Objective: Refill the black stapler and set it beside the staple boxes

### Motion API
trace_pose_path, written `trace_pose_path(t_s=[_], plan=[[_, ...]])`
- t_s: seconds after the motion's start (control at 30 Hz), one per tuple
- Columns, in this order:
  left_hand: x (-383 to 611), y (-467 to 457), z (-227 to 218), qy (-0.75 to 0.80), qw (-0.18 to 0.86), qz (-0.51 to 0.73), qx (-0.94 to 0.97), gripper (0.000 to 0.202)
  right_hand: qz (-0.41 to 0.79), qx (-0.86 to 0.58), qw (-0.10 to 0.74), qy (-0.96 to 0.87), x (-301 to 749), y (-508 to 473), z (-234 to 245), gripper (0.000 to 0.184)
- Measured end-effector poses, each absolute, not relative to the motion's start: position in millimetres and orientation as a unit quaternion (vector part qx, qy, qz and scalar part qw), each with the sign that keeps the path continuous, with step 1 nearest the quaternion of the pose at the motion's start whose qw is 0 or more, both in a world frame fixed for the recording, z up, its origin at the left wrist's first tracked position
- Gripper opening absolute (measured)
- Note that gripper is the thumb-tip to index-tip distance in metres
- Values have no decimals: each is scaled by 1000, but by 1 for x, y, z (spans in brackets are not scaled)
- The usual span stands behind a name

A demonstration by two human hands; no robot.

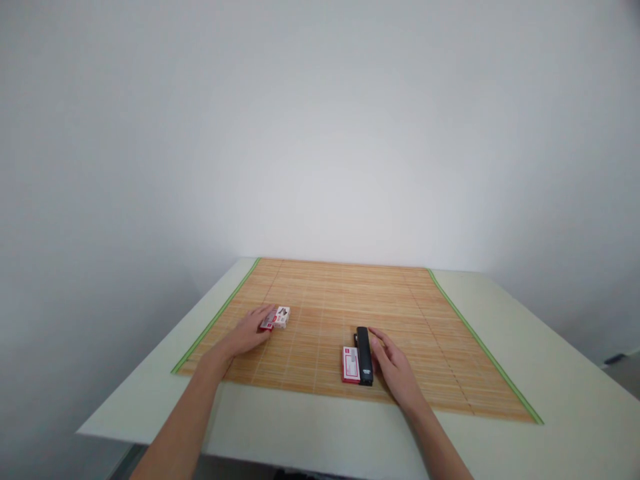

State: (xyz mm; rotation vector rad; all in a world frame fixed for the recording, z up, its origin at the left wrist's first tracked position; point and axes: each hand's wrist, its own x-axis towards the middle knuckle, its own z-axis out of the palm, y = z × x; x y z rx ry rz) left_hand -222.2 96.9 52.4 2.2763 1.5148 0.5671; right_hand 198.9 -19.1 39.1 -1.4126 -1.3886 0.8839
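A black stapler lies lengthwise on a bamboo mat, with a red and white box flat against its left side. My right hand rests on the mat just right of the stapler, fingers loosely spread and fingertips touching its side. A second small red and white box lies at the mat's left. My left hand reaches to it, fingers stretched, fingertips touching its near left edge. Neither hand visibly grips anything.
The mat has green edging and covers the middle of a pale table. A plain white wall stands behind the table. A dark object lies on the floor at the far right.
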Motion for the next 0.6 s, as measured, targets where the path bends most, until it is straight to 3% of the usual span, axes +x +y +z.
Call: trace_pose_path(t_s=[0.23, 0.43, 0.6], plan=[[-190, 56, 85, 539, 134, 294, 778, 56, 347, -578, 436, -595, 200, -16, 32, 68], [-80, 5, 97, 411, 248, 307, 822, 66, 329, -580, 434, -606, 199, -16, 31, 69], [-40, -5, 93, 378, 284, 267, 840, 66, 338, -577, 442, -598, 198, -17, 33, 74]])
